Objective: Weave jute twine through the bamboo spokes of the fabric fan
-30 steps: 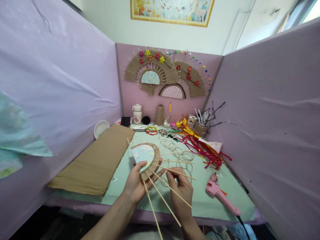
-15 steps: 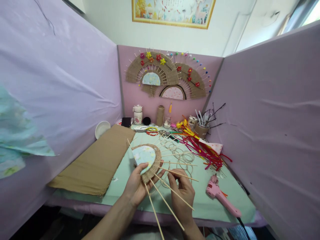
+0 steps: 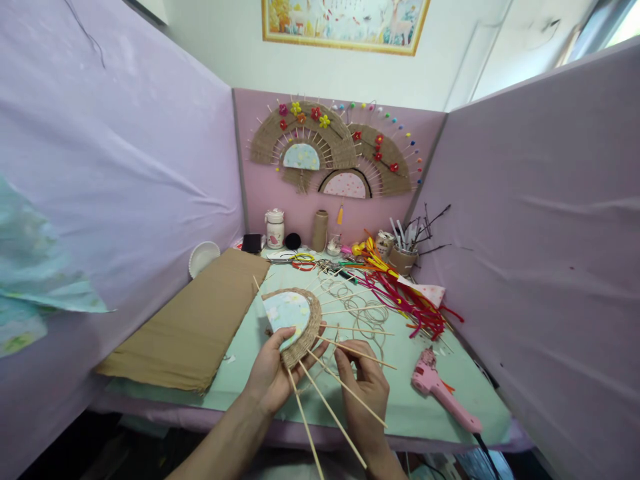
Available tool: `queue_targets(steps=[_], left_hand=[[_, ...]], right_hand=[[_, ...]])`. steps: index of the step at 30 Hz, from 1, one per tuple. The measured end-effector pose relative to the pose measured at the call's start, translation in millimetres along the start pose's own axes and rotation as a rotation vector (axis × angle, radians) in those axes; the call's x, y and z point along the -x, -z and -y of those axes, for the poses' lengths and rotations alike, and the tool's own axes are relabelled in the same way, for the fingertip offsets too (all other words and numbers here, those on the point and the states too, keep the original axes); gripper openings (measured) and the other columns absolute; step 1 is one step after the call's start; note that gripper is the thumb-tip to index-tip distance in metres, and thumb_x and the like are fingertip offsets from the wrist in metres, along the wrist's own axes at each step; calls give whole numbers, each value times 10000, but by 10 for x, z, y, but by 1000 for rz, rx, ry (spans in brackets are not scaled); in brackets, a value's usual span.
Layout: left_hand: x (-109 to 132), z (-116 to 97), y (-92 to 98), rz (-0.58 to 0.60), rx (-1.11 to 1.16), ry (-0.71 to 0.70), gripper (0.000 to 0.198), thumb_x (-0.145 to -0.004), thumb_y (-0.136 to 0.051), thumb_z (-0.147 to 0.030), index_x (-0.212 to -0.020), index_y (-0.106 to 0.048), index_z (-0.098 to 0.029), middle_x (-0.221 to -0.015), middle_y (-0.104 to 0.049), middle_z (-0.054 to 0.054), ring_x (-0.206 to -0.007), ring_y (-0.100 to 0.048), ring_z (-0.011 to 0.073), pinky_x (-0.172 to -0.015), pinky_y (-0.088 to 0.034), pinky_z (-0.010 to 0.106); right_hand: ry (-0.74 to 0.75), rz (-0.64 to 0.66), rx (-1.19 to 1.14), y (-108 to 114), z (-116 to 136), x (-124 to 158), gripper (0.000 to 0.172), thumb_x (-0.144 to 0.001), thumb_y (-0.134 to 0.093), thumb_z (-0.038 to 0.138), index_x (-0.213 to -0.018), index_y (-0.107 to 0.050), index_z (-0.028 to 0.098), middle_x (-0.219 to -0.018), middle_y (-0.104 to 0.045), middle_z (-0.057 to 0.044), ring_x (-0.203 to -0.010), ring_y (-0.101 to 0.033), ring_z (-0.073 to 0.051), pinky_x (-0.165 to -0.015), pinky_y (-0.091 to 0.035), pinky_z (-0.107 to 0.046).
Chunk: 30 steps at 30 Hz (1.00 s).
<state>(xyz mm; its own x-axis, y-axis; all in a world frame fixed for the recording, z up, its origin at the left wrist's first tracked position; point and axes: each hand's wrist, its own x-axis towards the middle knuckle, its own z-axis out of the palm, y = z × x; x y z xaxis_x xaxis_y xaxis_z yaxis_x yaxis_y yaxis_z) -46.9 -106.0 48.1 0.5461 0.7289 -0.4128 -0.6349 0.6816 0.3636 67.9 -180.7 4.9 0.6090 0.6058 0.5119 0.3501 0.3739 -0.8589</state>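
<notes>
My left hand [image 3: 273,370] grips the lower edge of a half-round fan, thumb on its pale blue floral cloth centre [image 3: 287,315] and fingers behind. Rows of brown jute twine [image 3: 313,327] are woven around the curved rim. Thin bamboo sticks [image 3: 333,397] spread outward from that rim, several pointing down towards me. Just right of the rim, among the sticks, my right hand [image 3: 364,380] is closed in a pinch, seemingly on a strand of the twine; its fingertips partly hide it. Loose coils of twine [image 3: 367,310] lie on the table behind the fan.
A pink glue gun [image 3: 445,393] lies at the right. Brown cardboard [image 3: 190,327] covers the left side. Red and yellow pipe cleaners [image 3: 415,303], scissors [image 3: 303,261], a twine spool [image 3: 321,230] and a white jar [image 3: 275,229] are further back. Two finished fans [image 3: 305,133] hang on the back panel.
The lower sticks have swung slightly left and down, with a small shift of the whole view. Both hands keep nearly the same place and grip.
</notes>
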Motion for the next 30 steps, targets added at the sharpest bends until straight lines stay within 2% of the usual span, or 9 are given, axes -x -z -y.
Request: queue_targets(steps=[12, 19, 21, 24, 26, 27, 28, 29, 30], left_hand=[[-9, 9, 27, -9, 14, 11, 473, -827, -483, -76, -1298, -452, -41, -1014, -705, 190, -1046, -644, 304, -880, -543, 473], [-16, -52, 8, -12, 24, 21, 489, -831, -473, -93, -1310, -438, -2, -1014, -696, 217, -1038, -644, 320, -845, -561, 444], [-65, -122, 13, 4, 26, 25, 497, -835, -468, -103, -1319, -428, 2, -1013, -697, 215, -1030, -649, 314, -848, -560, 439], [-190, -243, 30, 30, -7, 14, 512, -833, -468, -110, -1327, -417, 15, -1008, -696, 220, -1008, -658, 313, -834, -565, 426], [-294, -306, 39, 51, -14, 13, 520, -838, -457, -120, -1339, -402, 10, -1021, -690, 227, -1003, -661, 310, -824, -565, 429], [-347, -327, 43, 61, -11, 15, 520, -840, -449, -126, -1341, -400, 6, -1031, -686, 231, -1000, -662, 311, -827, -560, 443], [-401, -340, 48, 75, -7, 16, 518, -842, -444, -134, -1340, -402, 2, -1039, -683, 235, -995, -664, 312, -833, -553, 463], [-453, -345, 54, 89, -1, 18, 513, -842, -441, -143, -1335, -409, -2, -1045, -681, 236, -987, -666, 313, -841, -544, 484], [-503, -343, 63, 104, 6, 20, 508, -842, -439, -151, -1330, -418, -11, -1044, -682, 232, -976, -670, 313, -850, -533, 508]], right_hand=[[59, 26, 25, 13, -24, 28, 88, -836, -611, 243, -843, -688, 199, -815, -642, -43, -778, -596, -171, -703, -489, -297], [9, 67, 14, 35, -70, 55, 101, -839, -600, 244, -877, -675, 188, -874, -635, -56, -842, -594, -179, -754, -496, -312], [4, 0, 11, 103, -98, 51, 90, -832, -602, 239, -873, -660, 183, -898, -618, -60, -854, -580, -180, -760, -489, -316], [40, -288, -60, 303, -25, 9, 55, -814, -615, 210, -867, -623, 198, -904, -573, -43, -861, -546, -167, -786, -467, -316], [72, -426, -219, 459, 149, -13, 89, -794, -635, 185, -862, -600, 228, -877, -542, -17, -824, -534, -147, -786, -469, -310], [96, -422, -333, 519, 272, -8, 108, -777, -654, 179, -834, -589, 244, -839, -526, 0, -766, -530, -131, -757, -480, -298], [97, -315, -465, 554, 410, 13, 101, -778, -659, 208, -807, -577, 260, -808, -511, 15, -693, -525, -118, -725, -496, -309], [88, -130, -568, 558, 554, 50, 95, -789, -651, 276, -762, -562, 261, -765, -508, 21, -618, -520, -114, -663, -510, -316], [120, 36, -639, 527, 694, 102, 161, -800, -628, 357, -713, -539, 254, -702, -508, 21, -543, -500, -110, -573, -503, -294]])
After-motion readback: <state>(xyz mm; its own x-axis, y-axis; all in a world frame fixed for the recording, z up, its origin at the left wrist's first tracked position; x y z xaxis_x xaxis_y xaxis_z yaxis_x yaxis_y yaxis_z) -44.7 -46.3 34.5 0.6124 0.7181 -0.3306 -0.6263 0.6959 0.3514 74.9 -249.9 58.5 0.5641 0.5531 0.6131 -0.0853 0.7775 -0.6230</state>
